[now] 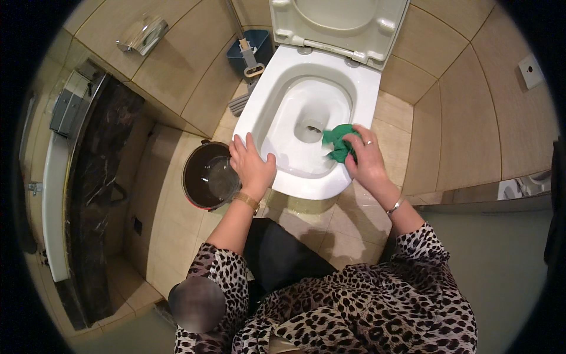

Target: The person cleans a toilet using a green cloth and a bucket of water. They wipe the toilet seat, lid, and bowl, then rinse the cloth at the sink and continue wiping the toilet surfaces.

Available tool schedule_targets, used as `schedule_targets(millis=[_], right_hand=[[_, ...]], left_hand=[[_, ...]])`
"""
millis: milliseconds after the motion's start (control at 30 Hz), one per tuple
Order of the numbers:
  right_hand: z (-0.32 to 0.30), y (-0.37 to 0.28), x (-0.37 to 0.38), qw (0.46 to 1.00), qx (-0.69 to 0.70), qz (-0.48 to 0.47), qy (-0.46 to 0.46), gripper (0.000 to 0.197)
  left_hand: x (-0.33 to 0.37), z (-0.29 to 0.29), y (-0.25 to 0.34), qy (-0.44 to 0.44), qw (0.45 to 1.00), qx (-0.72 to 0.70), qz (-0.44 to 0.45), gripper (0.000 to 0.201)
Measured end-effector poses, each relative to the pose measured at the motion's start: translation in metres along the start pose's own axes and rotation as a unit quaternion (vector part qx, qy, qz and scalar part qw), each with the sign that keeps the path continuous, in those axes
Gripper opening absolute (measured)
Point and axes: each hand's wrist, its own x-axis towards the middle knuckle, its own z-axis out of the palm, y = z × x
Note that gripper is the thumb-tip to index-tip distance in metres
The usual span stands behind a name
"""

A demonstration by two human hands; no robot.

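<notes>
A white toilet (277, 106) with its seat and lid (336, 20) raised stands against the beige tiled wall. My right hand (365, 156) grips a crumpled green cloth (337, 141) and presses it on the right rim of the bowl. My left hand (250, 165) rests flat on the left front rim, fingers spread, holding nothing. I wear a bracelet on each wrist and a ring on the right hand. Leopard-print sleeves cover my forearms.
A round dark waste bin (206, 176) with a clear liner stands just left of the toilet. A blue brush holder (250, 50) sits behind it by the wall. A chrome paper holder (142, 34) hangs on the left wall. A dark marble counter (97, 177) runs along the left.
</notes>
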Motion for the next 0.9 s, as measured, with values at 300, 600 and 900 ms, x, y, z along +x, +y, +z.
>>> schedule_targets(millis=[300, 600, 900], right_hand=[[0.046, -0.079, -0.019, 0.985, 0.127, -0.039, -0.110, 0.038], [0.032, -0.059, -0.015, 0.986, 0.086, -0.050, -0.136, 0.027], [0.031, 0.122, 0.098, 0.994, -0.096, 0.030, 0.031, 0.021]], left_hand=[[0.003, 0.008, 0.018, 0.008, 0.997, 0.054, -0.045, 0.065], [0.000, 0.004, 0.009, 0.002, 0.997, 0.054, -0.050, 0.065], [0.005, 0.002, 0.023, -0.006, 0.998, 0.043, -0.046, 0.068]])
